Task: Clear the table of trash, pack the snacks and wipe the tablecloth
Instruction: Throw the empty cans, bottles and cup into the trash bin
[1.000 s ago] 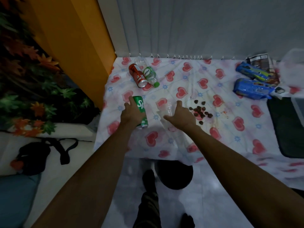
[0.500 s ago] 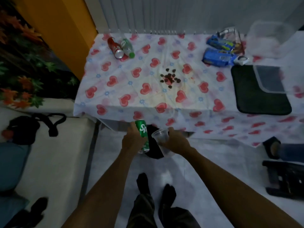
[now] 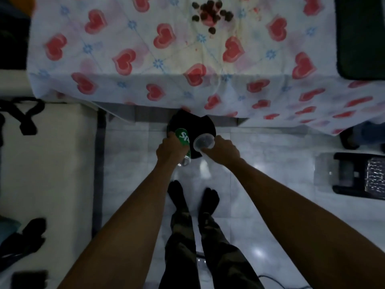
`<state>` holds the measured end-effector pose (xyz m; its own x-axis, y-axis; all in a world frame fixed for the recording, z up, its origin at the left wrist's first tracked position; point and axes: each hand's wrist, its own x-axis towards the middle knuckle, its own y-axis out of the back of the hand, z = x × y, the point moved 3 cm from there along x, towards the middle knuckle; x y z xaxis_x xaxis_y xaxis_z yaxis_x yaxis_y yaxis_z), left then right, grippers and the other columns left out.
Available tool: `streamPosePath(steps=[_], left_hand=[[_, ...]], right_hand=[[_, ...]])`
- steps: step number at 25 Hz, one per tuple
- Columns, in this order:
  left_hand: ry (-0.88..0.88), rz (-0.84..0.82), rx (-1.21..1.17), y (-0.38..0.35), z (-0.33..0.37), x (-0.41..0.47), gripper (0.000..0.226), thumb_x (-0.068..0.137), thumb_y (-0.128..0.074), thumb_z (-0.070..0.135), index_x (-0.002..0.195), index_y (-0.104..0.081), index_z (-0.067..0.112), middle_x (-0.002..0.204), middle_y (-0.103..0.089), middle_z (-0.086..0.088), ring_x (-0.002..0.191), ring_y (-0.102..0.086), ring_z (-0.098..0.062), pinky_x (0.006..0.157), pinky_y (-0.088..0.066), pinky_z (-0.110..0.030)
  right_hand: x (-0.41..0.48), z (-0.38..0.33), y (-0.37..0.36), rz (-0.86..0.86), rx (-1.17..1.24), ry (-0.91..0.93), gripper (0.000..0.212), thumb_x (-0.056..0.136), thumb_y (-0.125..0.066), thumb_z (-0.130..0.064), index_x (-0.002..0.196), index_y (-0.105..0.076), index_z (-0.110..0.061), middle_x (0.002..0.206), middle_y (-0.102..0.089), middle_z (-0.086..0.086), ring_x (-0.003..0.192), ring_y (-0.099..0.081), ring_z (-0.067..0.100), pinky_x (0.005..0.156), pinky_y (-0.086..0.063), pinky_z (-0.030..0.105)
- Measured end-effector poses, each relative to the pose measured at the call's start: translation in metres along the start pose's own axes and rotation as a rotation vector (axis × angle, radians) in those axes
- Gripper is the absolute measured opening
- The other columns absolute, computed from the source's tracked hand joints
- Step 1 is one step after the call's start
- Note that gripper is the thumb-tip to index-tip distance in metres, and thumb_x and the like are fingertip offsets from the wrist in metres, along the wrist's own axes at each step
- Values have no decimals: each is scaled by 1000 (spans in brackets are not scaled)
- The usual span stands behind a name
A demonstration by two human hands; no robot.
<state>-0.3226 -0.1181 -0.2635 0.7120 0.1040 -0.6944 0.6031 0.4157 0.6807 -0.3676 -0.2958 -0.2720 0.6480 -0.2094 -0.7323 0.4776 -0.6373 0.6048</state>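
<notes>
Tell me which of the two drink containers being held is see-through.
The plastic cup in the right hand: it is clear. The can in the left hand is opaque green with white lettering.

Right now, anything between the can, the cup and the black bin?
Nothing visible: the left hand holds the green can, right hand the clear cup, both over the black bin; the tablecloth hem only overhangs its far edge.

Heart-print tablecloth carries scattered dark snack pieces and a black mat at right
</notes>
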Motion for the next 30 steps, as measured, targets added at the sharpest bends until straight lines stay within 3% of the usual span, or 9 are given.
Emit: streamPosePath(steps=[12,16,19,21,25,30], left_hand=[[-157,129,16,31,35,47,64,94,-64,47,141,-43,9,139,-56,-17,124,-59,-39,94,-51,-49],[-177,160,99,52,44,36,63,95,-62,49,140,-42,9,138,-56,-18,123,-59,-41,93,-51,-51],[-194,180,144,72,49,19,66,96,-58,52,143,-39,10,139,-54,-19,125,-57,-41,94,-50,-51],[-216,193,149,92,54,3,66,95,-57,54,143,-41,11,138,-55,-19,124,-57,-41,95,-50,-50],[-298,300,82,147,70,-45,61,94,-59,52,136,-46,10,134,-57,-18,123,-57,-40,99,-49,-49],[-311,452,130,237,98,-102,63,95,-56,54,139,-43,11,132,-59,-17,119,-59,-39,93,-50,-47]], right_hand=[[50,-23,26,55,86,24,68,78,-63,-63,120,-57,-10,105,-68,9,94,-68,28,80,-57,40],[35,-30,41,76,27,111,56,85,-68,-50,131,-56,-20,114,-67,8,103,-66,29,82,-54,38],[21,-42,54,93,-39,167,54,88,-65,-52,127,-60,-15,109,-68,7,95,-66,25,78,-55,36],[6,-54,71,118,-56,168,59,87,-65,-56,121,-59,-9,105,-67,9,89,-64,24,72,-51,33],[-46,-95,128,211,-61,292,65,88,-65,-57,132,-53,-10,122,-64,9,110,-63,29,87,-51,37],[-98,-155,210,345,-204,394,68,88,-62,-59,134,-50,-11,124,-64,13,106,-63,30,87,-55,41]])
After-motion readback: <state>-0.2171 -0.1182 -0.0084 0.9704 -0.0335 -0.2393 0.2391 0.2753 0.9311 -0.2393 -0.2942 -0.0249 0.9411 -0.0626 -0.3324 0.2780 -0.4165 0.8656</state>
